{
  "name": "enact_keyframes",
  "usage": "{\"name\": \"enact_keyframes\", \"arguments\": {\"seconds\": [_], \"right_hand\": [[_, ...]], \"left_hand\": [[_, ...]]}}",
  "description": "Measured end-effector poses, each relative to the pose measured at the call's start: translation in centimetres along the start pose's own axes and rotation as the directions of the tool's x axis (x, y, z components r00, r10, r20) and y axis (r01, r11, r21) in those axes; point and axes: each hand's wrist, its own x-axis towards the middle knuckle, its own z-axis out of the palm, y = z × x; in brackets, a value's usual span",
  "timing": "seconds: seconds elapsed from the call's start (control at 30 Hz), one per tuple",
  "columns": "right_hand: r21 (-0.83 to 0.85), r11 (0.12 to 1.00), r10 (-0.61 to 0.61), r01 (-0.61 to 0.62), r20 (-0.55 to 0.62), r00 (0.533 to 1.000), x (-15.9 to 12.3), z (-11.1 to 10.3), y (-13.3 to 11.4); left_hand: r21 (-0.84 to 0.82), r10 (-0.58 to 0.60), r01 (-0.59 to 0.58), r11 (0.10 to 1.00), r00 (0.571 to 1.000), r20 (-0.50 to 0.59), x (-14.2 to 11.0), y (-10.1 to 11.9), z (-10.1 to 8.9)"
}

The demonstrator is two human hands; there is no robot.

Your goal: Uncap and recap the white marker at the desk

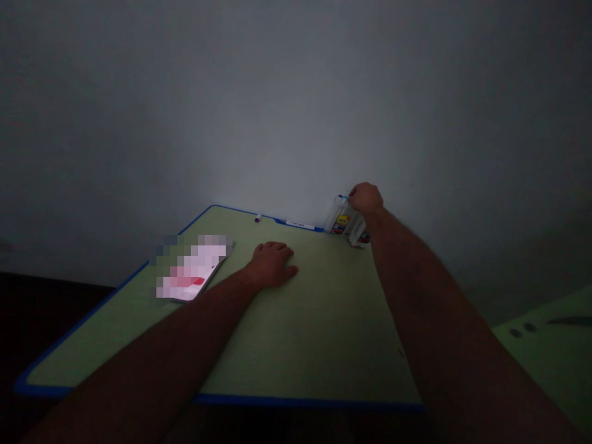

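Observation:
At the back right of the table, my right hand (367, 198) is closed in a pinch at the top of a clear plastic case (340, 217) with a yellow label. Purple and teal bits show at the case's top by the fingertips. What the fingers grip is hidden. Just below this hand is another clear piece with a coloured label (357, 235), partly covered by my wrist. My left hand (272, 265) lies palm down on the tabletop, fingers apart, holding nothing.
Left on the green, blue-edged table (324, 345) lies a lit screen (215, 256), partly blurred out. A white pen-like stick (300, 225) and a small white-and-purple piece (258, 217) lie along the back edge, near the wall (277, 111). Another green surface (555, 314) stands at right.

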Motion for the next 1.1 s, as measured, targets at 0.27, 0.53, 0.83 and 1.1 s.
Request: {"name": "enact_keyframes", "arguments": {"seconds": [0.27,0.53,0.83,1.1], "right_hand": [[-0.004,0.999,0.054,-0.054,0.003,0.999,-0.8,-1.0,-0.6],[0.068,0.996,0.068,-0.059,-0.147,0.987,-2.1,-1.6,-2.0],[0.126,0.959,-0.242,0.253,-0.092,0.966,-6.6,1.7,-7.3],[-0.049,0.946,-0.292,0.322,0.306,0.906,-9.2,7.0,-9.2]], "left_hand": [[0.012,0.007,-0.007,1.0,1.0,-0.01,-0.2,0.2,-0.2],[0.002,0.006,-0.006,1.0,1.0,-0.014,-0.2,0.1,-0.1],[0.034,-0.069,0.071,0.997,0.996,-0.054,-0.3,0.4,-0.9],[0.07,-0.185,0.19,0.979,0.98,-0.073,-0.4,-0.1,-1.2]]}}
